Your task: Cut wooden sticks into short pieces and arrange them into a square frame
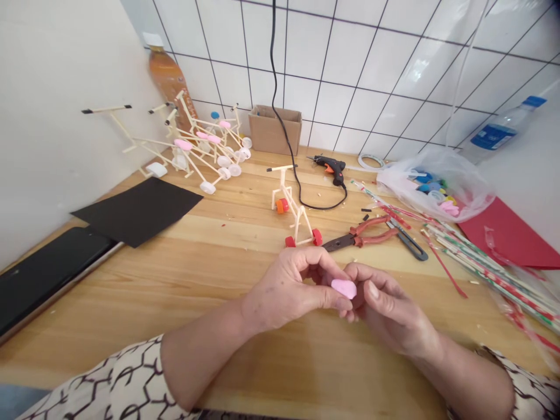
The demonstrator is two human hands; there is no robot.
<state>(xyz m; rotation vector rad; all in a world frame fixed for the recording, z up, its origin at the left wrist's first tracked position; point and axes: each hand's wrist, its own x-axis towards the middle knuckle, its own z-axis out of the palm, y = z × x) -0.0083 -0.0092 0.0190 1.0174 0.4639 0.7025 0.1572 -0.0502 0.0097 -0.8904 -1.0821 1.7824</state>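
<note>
Pink clay-like lump [344,289] sits clamped between the left hand's [291,291] thumb and fingers. At three o'clock the right hand [396,306] curls, thumb apart; whether its fingers touch, I can't tell. It looks smooth, roundish. Combination pliers [355,238] lie at twelve, stick-built toy trike [283,205] at eleven; wooden tabletop [210,265] stretches toward nine.

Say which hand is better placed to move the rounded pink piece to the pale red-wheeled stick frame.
Probably the left hand: it pinches the pink piece and is nearer the stick frame than the right hand.
</note>
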